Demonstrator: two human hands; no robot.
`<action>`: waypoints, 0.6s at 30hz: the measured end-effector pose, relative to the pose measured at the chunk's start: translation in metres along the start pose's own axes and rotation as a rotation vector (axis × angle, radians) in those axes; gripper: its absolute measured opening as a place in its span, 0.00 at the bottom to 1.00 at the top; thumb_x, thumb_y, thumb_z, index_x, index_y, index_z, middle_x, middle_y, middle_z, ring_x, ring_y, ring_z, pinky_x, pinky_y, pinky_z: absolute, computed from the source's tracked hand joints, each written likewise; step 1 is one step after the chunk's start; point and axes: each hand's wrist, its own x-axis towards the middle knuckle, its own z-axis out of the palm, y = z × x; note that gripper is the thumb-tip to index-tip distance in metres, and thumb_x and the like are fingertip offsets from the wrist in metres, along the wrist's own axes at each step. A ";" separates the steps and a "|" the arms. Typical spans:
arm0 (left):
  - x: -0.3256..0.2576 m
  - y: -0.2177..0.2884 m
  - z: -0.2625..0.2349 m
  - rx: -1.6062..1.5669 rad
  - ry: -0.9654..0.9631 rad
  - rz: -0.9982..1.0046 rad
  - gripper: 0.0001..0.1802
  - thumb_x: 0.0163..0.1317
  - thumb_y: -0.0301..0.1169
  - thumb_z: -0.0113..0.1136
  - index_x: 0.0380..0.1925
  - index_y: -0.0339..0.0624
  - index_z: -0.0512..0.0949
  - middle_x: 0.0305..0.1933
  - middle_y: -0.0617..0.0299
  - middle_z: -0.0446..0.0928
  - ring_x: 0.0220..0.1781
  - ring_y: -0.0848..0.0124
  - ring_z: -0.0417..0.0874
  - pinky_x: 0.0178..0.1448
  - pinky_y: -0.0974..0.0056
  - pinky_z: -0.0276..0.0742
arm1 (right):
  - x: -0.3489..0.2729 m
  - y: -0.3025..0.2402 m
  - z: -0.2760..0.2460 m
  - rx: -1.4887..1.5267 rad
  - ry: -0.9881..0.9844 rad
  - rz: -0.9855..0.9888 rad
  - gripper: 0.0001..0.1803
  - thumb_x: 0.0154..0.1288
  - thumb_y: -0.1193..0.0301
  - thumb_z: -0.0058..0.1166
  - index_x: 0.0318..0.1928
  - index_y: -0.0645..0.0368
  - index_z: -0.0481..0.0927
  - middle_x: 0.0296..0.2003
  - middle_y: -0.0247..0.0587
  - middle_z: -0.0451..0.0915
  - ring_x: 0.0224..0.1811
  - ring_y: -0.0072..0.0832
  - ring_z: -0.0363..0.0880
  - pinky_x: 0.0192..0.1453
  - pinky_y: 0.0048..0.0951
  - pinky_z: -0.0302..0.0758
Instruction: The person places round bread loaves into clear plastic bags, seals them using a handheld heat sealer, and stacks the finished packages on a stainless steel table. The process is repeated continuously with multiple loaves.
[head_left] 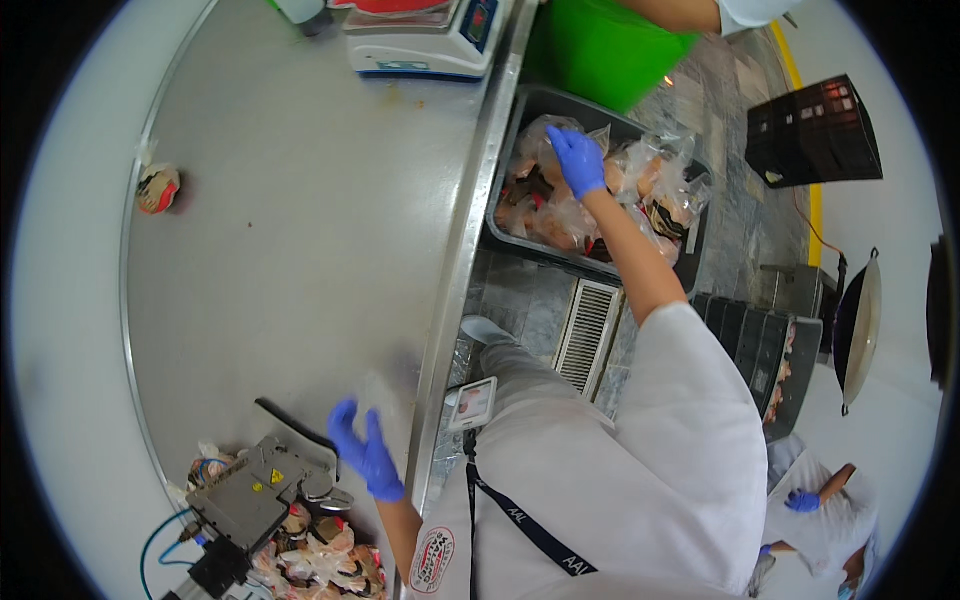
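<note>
The left hand [366, 452] is empty, fingers spread, beside a grey metal machine [250, 490]; the half-curled right hand [577, 162], grip unclear, is over bagged poultry [557, 226] in a grey crate [545, 103].

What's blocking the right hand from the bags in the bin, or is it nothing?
Nothing visible: the right hand is right over the bags, and no lid covers the bin. I can't tell whether the hand touches a bag.
</note>
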 end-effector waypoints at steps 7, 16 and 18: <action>0.066 0.081 0.105 -0.015 -0.463 0.291 0.47 0.46 0.39 0.67 0.62 0.34 0.52 0.62 0.48 0.58 0.64 0.56 0.59 0.66 0.57 0.55 | -0.124 -0.231 -0.035 0.504 -0.323 -0.250 0.10 0.59 0.67 0.52 0.36 0.58 0.80 0.22 0.46 0.74 0.23 0.37 0.72 0.28 0.31 0.68; 0.061 -0.052 -0.018 -0.584 -0.342 0.039 0.37 0.52 0.35 0.61 0.60 0.37 0.57 0.60 0.57 0.61 0.61 0.64 0.62 0.64 0.63 0.57 | -0.252 -0.381 0.067 0.835 -1.054 -0.286 0.11 0.59 0.65 0.53 0.36 0.59 0.74 0.26 0.39 0.72 0.28 0.31 0.71 0.36 0.28 0.70; 0.053 -0.078 -0.057 -0.576 -0.278 0.033 0.35 0.53 0.33 0.60 0.60 0.38 0.57 0.60 0.59 0.61 0.60 0.66 0.63 0.64 0.64 0.57 | -0.275 -0.387 0.071 1.087 -1.215 -0.326 0.15 0.59 0.66 0.53 0.45 0.58 0.70 0.37 0.37 0.71 0.41 0.24 0.70 0.49 0.26 0.69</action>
